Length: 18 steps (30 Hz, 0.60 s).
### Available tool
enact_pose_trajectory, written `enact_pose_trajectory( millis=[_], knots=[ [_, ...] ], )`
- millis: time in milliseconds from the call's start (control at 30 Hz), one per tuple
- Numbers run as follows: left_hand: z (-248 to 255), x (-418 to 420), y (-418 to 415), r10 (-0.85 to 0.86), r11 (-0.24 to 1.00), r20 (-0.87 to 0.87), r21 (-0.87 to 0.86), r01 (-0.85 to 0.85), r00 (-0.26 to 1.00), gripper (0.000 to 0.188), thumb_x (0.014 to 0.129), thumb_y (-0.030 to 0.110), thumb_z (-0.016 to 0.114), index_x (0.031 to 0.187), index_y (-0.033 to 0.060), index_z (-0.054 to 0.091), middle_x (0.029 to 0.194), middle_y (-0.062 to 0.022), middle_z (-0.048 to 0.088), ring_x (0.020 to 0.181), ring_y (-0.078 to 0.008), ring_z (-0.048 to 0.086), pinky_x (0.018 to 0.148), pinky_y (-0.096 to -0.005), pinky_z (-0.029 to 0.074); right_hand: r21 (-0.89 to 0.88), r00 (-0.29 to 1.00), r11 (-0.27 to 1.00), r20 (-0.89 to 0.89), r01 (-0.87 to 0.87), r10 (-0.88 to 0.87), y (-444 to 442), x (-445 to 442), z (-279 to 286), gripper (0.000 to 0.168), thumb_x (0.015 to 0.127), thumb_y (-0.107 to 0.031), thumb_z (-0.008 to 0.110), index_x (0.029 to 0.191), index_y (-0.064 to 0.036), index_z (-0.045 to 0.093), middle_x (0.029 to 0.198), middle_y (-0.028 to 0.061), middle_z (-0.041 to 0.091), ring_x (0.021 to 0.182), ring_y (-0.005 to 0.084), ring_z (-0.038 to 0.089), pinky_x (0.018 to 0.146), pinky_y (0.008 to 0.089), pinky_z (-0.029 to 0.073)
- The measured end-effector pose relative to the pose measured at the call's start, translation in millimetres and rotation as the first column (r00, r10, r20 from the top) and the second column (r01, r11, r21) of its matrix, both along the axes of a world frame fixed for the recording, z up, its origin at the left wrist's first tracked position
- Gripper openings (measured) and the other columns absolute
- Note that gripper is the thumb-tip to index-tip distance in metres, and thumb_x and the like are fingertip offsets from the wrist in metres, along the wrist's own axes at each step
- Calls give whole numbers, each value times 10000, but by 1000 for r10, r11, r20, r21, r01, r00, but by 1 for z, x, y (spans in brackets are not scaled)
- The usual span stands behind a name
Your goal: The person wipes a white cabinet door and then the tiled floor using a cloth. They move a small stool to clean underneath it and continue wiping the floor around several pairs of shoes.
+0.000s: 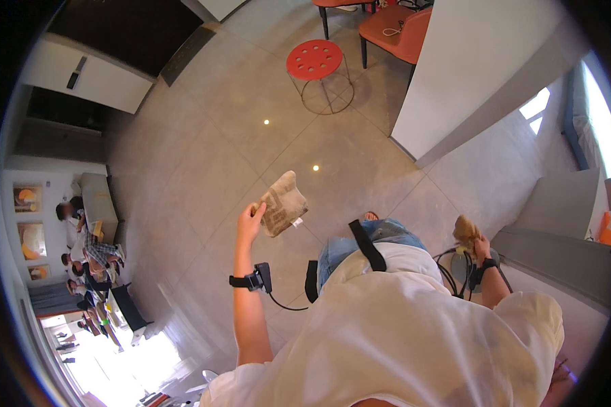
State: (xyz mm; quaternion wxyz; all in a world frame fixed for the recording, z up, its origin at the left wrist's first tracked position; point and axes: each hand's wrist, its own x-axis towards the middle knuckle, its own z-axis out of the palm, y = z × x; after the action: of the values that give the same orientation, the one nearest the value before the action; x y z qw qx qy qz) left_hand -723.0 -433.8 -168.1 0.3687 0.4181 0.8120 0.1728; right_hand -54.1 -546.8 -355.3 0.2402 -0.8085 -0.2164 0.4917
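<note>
My left hand (249, 224) pinches one edge of a beige cloth item (284, 203) between thumb and fingers. Brown patterning covers its lower part, and a small white tag sticks out at one corner. It hangs above the tiled floor, away from my body. On the other side, my right hand (481, 248) grips a crumpled tan cloth item (466, 232), whose full shape is hidden by its folds. Black cables (455, 280) run beside that hand. A black strapped device (257, 277) sits on my left forearm, and another strap (486, 264) is around my right wrist.
A red round stool (314, 59) stands ahead, near orange chairs (397, 33). To the right rises a white partition (468, 66), with a grey cabinet (560, 259) beside me. Several people (91, 244) sit by a grey sofa (99, 201) far left.
</note>
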Motion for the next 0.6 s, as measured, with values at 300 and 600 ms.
enact_pose_trajectory(
  millis=[300,600],
  knots=[
    [-98,-23,336,41,998,314,-62,-23,949,393,825,363,553,1088,70,549,956,-11,583,867,-120,519,738,-266,389,264,970,964,241,-27,-39,189,-57,37,347,791,-72,437,1115,34,496,1020,107,580,944,184,539,822,273,412],
    [-217,-19,718,-101,930,388,-291,226,916,603,825,445,510,1303,135,313,1346,-107,321,1220,-336,293,866,-600,262,-61,834,877,346,477,-430,206,-208,64,360,770,-106,457,1102,30,493,1055,104,547,976,195,502,850,283,376]
  ],
)
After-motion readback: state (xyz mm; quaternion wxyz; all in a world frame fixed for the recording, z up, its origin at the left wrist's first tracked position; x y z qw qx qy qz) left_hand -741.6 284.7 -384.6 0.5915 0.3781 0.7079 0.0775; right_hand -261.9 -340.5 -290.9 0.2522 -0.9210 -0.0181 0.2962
